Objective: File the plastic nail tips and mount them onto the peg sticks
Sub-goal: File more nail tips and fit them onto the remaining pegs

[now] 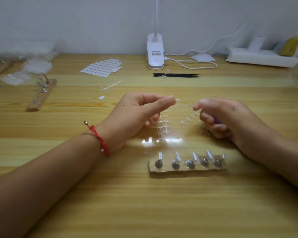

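- While both forearms are resting on the pale wooden table point(162, 212), the left hand point(138, 114) is pinching one small clear plastic nail tip point(177, 101) between thumb and forefinger, held up off the tabletop.
- The right hand point(220, 117) is hovering just beside that tip with its fingers curled. It is blurred, and I cannot tell whether it is gripping anything.
- Two clear plastic sprue strips are lying under and between the hands: one point(162, 128) below the left fingers, the other point(189, 118) slanting toward the right hand.
- Nearest the person, one rough wooden peg block point(187, 170) is sitting flat. Five metal-based peg sticks point(175, 164) are standing on it in a row, each carrying one clear tip.
- One second wooden block point(41, 97) is lying well apart on the left. Its pegs are too blurred to count.
- Along the far side, one sheet of white oval tabs point(101, 67), one white clip lamp point(155, 52) and one black pointed tool point(177, 75) are lying near each other.
- One red string bracelet point(100, 140) is circling the left wrist.
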